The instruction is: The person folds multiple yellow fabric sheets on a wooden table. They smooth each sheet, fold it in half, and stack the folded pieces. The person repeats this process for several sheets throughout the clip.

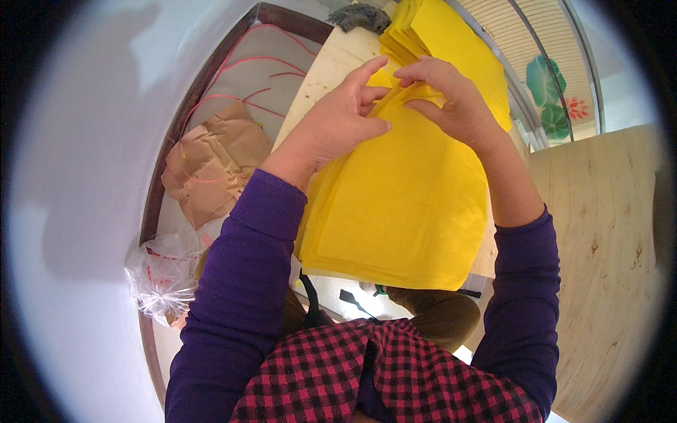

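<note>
A broad stack of thin, yellow, cloth-like sheets [405, 211] lies under the left hand [342, 116] and right hand [455, 102]. Another yellow layered pile [462, 46] sits beyond them; crumpled brown paper [215, 166] lies left. The hands are apart, left fingers spread, right fingers curved at the sheets' edge, whether pinching I cannot tell.

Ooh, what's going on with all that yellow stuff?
Someone in purple sleeves has their left hand and right hand at the far end of some stacked yellow sheets. Their fingers curve toward it, but how firmly they grip is unclear. More yellow sheets lie beyond. Crumpled brown paper lies to the left.
</note>
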`<state>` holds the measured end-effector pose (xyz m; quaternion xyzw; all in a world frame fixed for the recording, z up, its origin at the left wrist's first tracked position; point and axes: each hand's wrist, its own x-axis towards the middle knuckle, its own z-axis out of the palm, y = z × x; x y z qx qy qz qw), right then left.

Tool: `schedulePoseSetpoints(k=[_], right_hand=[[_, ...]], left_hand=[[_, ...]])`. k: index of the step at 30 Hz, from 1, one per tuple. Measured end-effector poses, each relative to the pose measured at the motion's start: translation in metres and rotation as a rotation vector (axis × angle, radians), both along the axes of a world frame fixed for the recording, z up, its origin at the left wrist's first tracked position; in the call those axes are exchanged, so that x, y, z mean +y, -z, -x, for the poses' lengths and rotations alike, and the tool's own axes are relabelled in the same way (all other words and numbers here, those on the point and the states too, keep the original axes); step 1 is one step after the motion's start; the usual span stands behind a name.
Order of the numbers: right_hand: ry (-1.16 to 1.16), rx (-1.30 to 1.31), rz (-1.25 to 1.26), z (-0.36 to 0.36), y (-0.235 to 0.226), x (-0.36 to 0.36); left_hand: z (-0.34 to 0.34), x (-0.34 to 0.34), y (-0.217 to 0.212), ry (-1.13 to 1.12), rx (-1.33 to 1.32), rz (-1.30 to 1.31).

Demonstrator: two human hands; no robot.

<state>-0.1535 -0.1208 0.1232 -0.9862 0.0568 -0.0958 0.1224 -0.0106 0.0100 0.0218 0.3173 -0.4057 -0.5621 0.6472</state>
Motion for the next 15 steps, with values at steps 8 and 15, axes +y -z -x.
schedulePoseSetpoints(k=[8, 15], right_hand=[[0.237, -0.050, -0.197, 0.012, 0.003, -0.011], [0.279, 0.004, -0.189, 0.014, 0.002, -0.016]], left_hand=[[0.002, -0.001, -0.001, -0.003, 0.018, 0.005], [0.002, 0.003, -0.005, 0.048, 0.058, -0.013]])
